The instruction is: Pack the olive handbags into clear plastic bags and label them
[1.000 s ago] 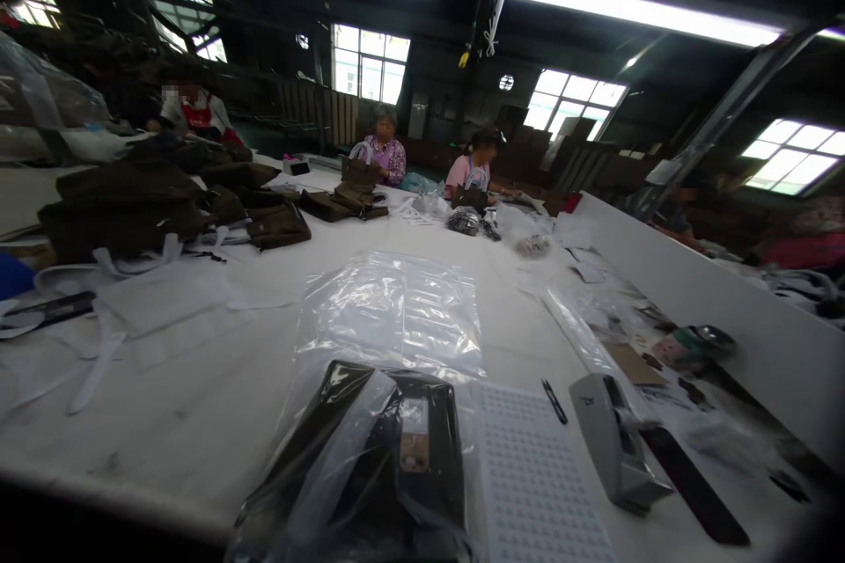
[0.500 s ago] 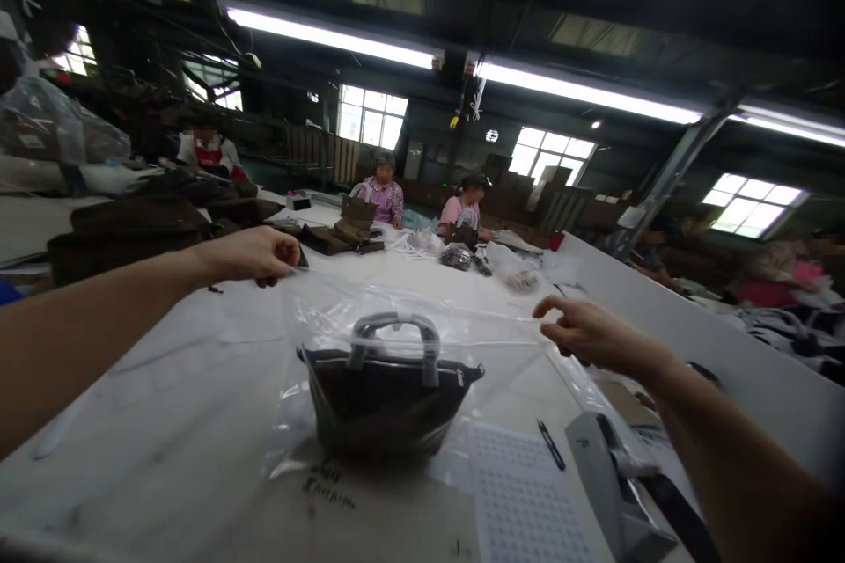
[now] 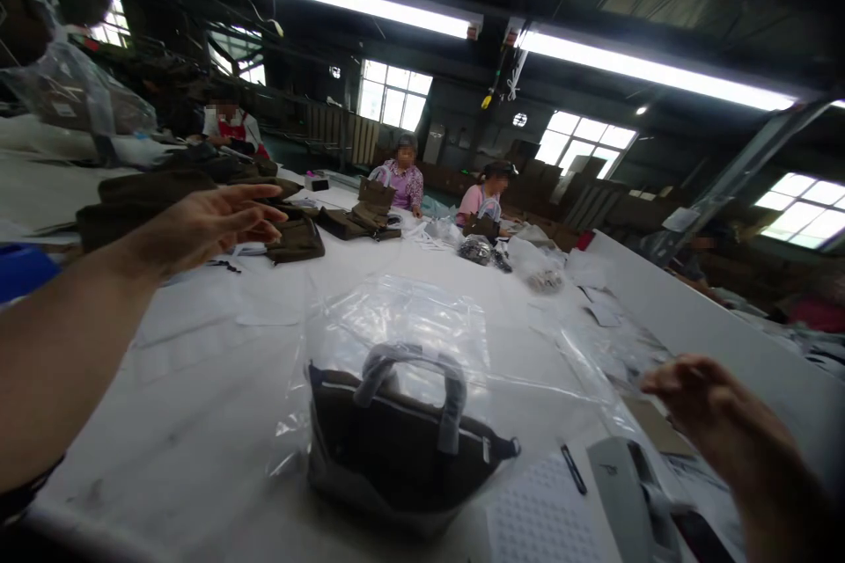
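Observation:
A dark handbag with wrapped handles stands upright inside a clear plastic bag at the near middle of the white table. My left hand is above the table at the left, fingers spread and holding nothing, apart from the plastic. At the right, my right hand is raised beyond the plastic's right side. It is blurred, its fingers partly bent and apart, with nothing seen in them.
Near my right hand lie a printed sheet, a black pen and a grey-white device. Dark brown bags are piled at the back left. Several people sit across the table. A white partition runs along the right.
Both hands have let go of the plastic bag's edge and moved apart, the right one further right and down. The plastic has sunk behind the handles. The whole view has shifted.

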Tool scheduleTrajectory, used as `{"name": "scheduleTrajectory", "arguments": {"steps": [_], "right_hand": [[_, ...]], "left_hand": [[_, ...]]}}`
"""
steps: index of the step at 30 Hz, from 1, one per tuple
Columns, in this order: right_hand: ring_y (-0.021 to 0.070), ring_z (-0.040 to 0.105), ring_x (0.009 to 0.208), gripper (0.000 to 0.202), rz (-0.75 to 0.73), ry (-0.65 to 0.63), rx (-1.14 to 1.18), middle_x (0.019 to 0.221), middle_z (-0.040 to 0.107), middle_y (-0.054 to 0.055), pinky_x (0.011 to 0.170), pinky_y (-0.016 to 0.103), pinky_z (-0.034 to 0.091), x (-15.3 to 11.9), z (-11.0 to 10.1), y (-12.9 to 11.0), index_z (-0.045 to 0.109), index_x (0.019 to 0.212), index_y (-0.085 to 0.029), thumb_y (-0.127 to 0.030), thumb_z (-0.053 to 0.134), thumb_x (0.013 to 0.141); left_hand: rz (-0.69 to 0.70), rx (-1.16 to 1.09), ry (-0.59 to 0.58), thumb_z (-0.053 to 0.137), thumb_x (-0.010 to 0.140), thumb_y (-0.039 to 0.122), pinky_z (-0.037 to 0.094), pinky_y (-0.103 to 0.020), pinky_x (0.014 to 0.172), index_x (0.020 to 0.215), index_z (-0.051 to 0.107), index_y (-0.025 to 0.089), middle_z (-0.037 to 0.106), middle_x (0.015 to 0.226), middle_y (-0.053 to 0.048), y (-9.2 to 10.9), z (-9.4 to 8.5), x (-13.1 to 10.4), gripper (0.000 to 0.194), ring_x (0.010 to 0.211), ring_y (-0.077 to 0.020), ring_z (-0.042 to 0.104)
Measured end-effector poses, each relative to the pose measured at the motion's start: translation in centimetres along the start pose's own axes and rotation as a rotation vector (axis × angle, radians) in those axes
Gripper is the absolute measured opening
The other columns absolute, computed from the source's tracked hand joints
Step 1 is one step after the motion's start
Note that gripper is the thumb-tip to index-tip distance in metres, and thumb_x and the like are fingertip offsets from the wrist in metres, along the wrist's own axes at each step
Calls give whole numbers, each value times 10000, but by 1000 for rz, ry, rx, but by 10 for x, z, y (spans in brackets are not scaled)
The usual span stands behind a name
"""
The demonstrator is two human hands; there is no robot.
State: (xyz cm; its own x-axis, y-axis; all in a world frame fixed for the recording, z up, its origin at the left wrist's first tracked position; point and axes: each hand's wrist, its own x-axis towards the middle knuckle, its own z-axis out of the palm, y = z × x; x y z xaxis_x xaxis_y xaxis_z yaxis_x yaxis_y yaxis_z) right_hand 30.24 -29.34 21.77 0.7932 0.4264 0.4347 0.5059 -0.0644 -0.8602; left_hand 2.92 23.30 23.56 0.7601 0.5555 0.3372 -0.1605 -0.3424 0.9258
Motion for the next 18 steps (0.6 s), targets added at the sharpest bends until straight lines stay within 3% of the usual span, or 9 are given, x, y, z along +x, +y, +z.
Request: {"name": "scheduleTrajectory", "arguments": {"steps": [1,2,4,5,7,9,12,15,18], "right_hand": [[248,630,783,684,20,8,175,849,660,130,690,380,487,-16,9,17,629,1018,-284,-782,597,550],[300,600,960,828,99,-39,286,1047,637,148,778,422,479,-32,21,33,579,1131,-293,-781,652,466],[351,473,1167,1026,250,-133,429,1309,492,139,921,489,416,-60,50,59,479,1258,-292,-731,739,369],[352,444,1198,978,306,-155,457,1347,456,134,968,500,381,-69,64,68,491,1249,-275,-670,777,401],[312,476,1180,658,355,-87,492,1287,523,125,1021,469,347,-75,86,80,602,1102,-224,-544,783,556],[234,567,1077,337,361,104,544,1095,654,84,1009,380,390,-64,100,86,656,909,-202,-437,735,680],[175,657,844,214,440,308,689,818,706,13,857,317,513,-20,115,88,614,767,-207,-352,739,670],[151,646,625,211,559,317,746,643,665,-5,652,288,557,33,124,75,529,652,-197,-292,716,674],[118,593,545,187,476,301,758,590,611,-39,571,241,529,57,119,59,531,683,-207,-313,679,727]], "left_hand": [[47,-129,10,740,592,558,330,-494,1002,1322,399,169,505,1311,-117,-22,-2,-13,895,1143,-287,496],[-23,-172,-50,794,472,569,320,-505,1011,1350,351,233,403,1406,-109,-44,2,-26,1039,1257,-327,380],[-254,-198,-181,830,381,551,308,-511,1023,1322,403,256,312,1457,-121,-82,24,-48,1075,1330,-360,260],[-284,-240,-227,826,381,557,302,-490,1040,1309,429,254,314,1456,-118,-95,40,-56,1055,1337,-351,252],[-277,-330,-206,795,484,549,316,-433,1056,1176,572,222,447,1375,-116,-110,76,-63,798,1305,-322,336],[-237,-444,-86,739,603,528,381,-393,1018,927,673,174,631,1154,-126,-113,107,-57,484,1162,-294,514],[-311,-554,65,703,674,485,522,-373,803,743,630,155,707,802,-92,-109,131,-26,345,782,-232,667],[-404,-531,92,691,703,452,537,-324,635,717,584,147,682,656,-66,-93,132,12,324,600,-189,653],[-326,-487,11,691,686,501,530,-309,657,714,582,153,679,651,-47,-67,114,27,365,609,-181,652]]}}
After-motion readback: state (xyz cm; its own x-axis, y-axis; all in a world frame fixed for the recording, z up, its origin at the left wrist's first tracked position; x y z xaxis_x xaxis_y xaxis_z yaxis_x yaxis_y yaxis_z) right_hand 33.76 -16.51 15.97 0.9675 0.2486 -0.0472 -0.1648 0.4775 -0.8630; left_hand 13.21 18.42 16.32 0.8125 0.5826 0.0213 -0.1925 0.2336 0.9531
